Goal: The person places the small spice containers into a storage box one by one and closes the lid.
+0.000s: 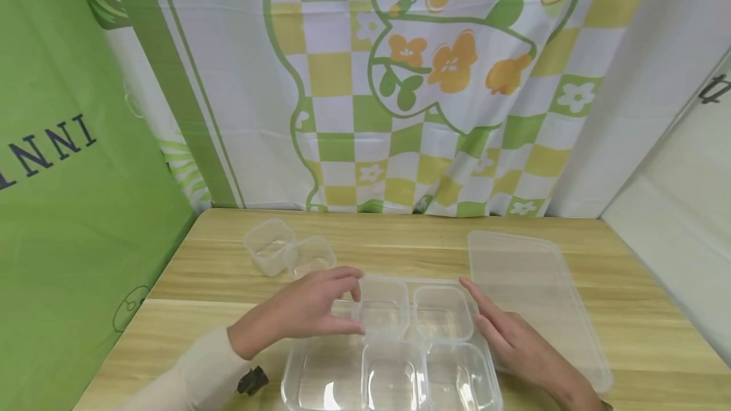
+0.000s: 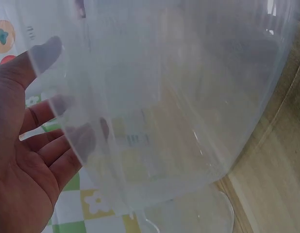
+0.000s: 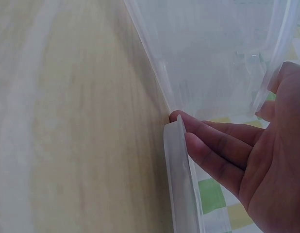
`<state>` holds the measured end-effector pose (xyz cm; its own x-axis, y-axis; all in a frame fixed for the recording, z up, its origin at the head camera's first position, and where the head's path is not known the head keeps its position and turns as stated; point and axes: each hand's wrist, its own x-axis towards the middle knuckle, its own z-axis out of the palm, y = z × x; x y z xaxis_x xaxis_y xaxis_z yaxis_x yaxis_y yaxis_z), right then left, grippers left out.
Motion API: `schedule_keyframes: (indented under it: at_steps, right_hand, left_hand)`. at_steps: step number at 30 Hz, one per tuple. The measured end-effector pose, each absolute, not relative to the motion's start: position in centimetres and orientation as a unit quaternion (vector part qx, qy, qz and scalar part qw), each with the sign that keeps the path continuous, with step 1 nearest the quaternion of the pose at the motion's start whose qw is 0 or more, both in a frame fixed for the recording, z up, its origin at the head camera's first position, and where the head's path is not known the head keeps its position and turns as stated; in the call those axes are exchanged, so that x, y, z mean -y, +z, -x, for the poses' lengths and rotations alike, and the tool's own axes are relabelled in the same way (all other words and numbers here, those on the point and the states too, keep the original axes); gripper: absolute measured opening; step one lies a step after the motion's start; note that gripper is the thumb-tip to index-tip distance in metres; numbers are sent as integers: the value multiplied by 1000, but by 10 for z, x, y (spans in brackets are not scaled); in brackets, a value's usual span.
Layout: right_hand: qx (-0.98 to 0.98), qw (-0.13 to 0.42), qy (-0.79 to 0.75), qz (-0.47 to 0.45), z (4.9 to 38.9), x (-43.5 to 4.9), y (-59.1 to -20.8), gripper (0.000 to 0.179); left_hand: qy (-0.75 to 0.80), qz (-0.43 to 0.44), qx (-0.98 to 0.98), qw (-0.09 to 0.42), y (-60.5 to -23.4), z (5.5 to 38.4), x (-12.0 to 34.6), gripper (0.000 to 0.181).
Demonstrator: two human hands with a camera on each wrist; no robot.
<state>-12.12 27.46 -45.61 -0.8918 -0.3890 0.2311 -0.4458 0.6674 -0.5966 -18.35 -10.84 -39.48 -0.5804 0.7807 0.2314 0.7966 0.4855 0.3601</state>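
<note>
A large clear plastic box [image 1: 322,373] sits on the table, with several small clear square containers inside its middle and right part. My left hand [image 1: 308,306] reaches over its back left part. Its thumb and fingertips are spread apart at the left side of the back middle small container [image 1: 384,316]. In the left wrist view the fingers of the left hand [image 2: 38,136] show partly through a translucent wall. My right hand [image 1: 520,341] lies along the box's right side, fingers extended. The right wrist view shows the right fingertips [image 3: 203,131] beside the box wall [image 3: 189,58].
Two more small clear containers, one farther left [image 1: 270,246] and one beside it [image 1: 310,257], stand at the back left. A flat translucent lid [image 1: 531,290] lies on the wooden table [image 1: 400,233] at the right. A patterned curtain [image 1: 400,144] hangs behind the table.
</note>
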Motion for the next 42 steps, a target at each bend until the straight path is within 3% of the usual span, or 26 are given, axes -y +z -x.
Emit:
schedule_keyframes:
  at_steps: [42]
  right_hand:
    - [909, 48, 336, -241, 121, -275, -456, 57]
  left_hand:
    - [-185, 444, 876, -15, -415, 173, 101, 37]
